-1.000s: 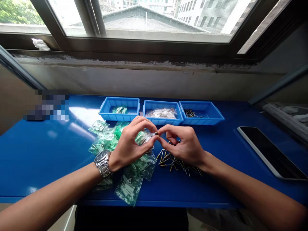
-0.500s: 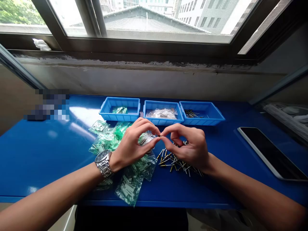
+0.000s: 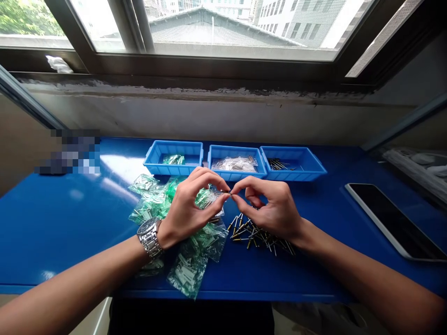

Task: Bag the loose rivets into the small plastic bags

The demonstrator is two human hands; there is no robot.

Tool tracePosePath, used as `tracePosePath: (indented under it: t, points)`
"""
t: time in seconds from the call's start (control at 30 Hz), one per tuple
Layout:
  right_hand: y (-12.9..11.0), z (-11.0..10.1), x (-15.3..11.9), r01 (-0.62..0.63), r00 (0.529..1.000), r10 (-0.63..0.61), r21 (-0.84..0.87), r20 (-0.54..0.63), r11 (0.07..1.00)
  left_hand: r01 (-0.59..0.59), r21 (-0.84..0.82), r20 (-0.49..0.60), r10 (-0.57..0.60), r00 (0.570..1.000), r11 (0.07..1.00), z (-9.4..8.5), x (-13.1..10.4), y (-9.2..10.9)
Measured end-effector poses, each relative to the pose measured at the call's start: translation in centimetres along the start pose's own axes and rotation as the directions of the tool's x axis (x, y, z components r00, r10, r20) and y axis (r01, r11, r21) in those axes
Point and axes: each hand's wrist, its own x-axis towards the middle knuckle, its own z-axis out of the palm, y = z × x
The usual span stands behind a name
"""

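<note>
Head view. Small dark piece (image 3: 227, 191) sits at the meeting point of both hands, raised above the blue surface (image 3: 324, 200). Left hand (image 3: 186, 202): thumb and index in a narrow pinch on the piece. Right hand (image 3: 275, 204): thumb and index likewise pinched, tips at the piece's right end, apparently holding it; contact partly hidden. The piece lies directly between the two sets of fingers, neither hand clearly nearer. Long axis seems to run left-right, roughly level; too small to be certain.

Loose metal pins (image 3: 240, 222) with brass-coloured ends lie below and partly behind the right hand, axes in mixed directions. Green plastic bags (image 3: 186, 274) of small parts spread beneath and beside the left hand. Three blue trays stand beyond, in a row.

Writing: none legible on bags or trays. Wristwatch (image 3: 149, 235) dial unreadable; phone (image 3: 391, 218) screen dark, no brand visible.
</note>
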Motion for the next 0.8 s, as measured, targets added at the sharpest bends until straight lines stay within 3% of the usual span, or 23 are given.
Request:
tracePosePath:
  t: [0.17,0.37,0.47,0.63,0.8]
  points:
    - [0.3,0.3,-0.1,-0.013,0.998,0.011,0.026,0.062,1.000,-0.011,0.004,0.029,0.011,1.000,1.000,0.1,0.0,0.2]
    - [-0.2,-0.2,0.0,0.001,0.999,-0.002,-0.009,-0.053,1.000,0.002,0.005,-0.011,-0.002,1.000,1.000,0.0,0.1,0.1]
    - [-0.7,-0.2,-0.2,0.035,0.992,-0.039,-0.041,-0.117,0.999,0.012,0.011,0.018,-0.012,1.000,1.000,0.1,0.1,0.0]
    - [-1.4,-0.1,-0.5,0.120,0.986,-0.128,-0.086,-0.103,0.989,0.005,-0.009,0.145,-0.004,0.989,1.000,0.4,-0.1,0.0]
    - [-1.1,-0.6,-0.2,0.072,0.994,-0.076,-0.050,-0.083,0.996,0.024,-0.021,0.108,-0.022,0.994,0.999,0.2,-0.1,0.0]
